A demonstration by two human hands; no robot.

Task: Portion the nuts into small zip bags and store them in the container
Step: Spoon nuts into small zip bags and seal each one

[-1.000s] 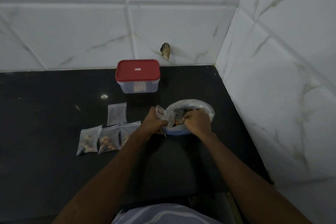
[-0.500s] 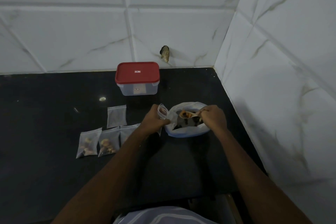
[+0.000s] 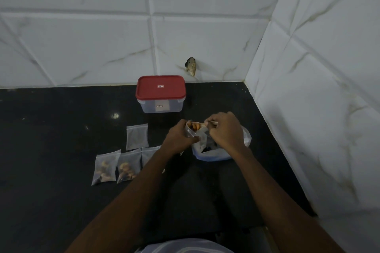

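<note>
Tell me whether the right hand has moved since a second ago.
Yes: the right hand has lifted out of the nut bag, toward the red-lidded container.

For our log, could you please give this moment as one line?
left hand: holds zip bag | right hand: tips spoon of nuts into it | container: lid on

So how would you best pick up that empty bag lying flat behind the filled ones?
Pinch the far edge of the empty bag, from above on the container side: it lies flat on the counter, so only an edge lifts, and filled bags crowd its near edge.
</note>
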